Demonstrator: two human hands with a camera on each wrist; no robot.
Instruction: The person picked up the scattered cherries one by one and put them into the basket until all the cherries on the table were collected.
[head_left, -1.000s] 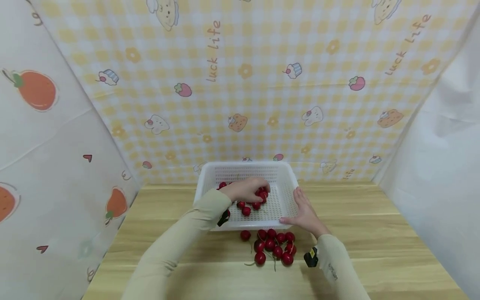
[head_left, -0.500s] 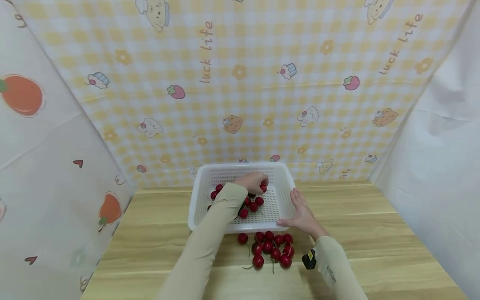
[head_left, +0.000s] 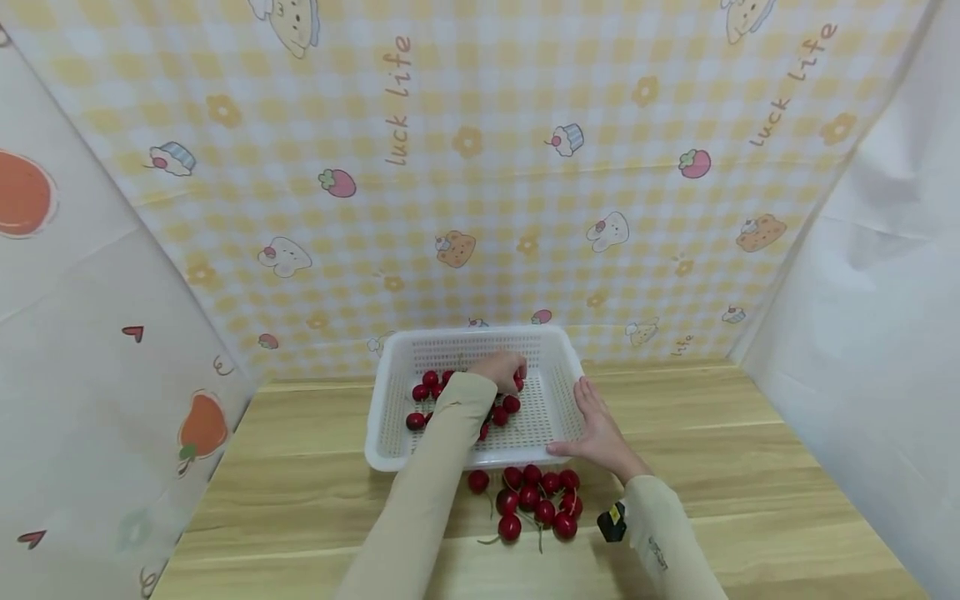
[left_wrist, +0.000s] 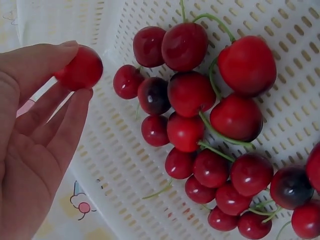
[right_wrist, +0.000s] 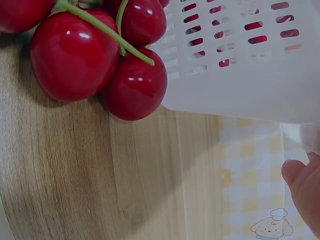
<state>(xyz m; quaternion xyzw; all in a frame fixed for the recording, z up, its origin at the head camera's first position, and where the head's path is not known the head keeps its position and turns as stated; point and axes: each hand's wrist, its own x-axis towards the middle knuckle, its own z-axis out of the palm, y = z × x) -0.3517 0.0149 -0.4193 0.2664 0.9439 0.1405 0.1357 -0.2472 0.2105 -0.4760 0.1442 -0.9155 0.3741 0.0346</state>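
Note:
My left hand [head_left: 495, 369] is inside a white perforated basket [head_left: 510, 457], over the cherries in it. In the left wrist view, its thumb and fingertips pinch one red cherry [left_wrist: 84, 70], above the basket's side and apart from the heap of cherries [left_wrist: 185, 95] with green stems. My right hand [head_left: 597, 433] is spread at the basket's near right corner. Its thumb lies along the front rim and its extended fingers rest against the right side. The right wrist view catches only part of a finger [right_wrist: 305, 185] at its right edge.
Several more cherries [head_left: 529, 497] lie in a cluster on the wooden table [head_left: 735, 467], just in front of the basket. A yellow checked cloth [head_left: 517, 200] stands right behind the basket. White sheets hang at both sides.
My left hand's fingers have gone from spread over the cherries to pinching one. The head view has turned slightly to the right. My right hand keeps its place at the basket's corner.

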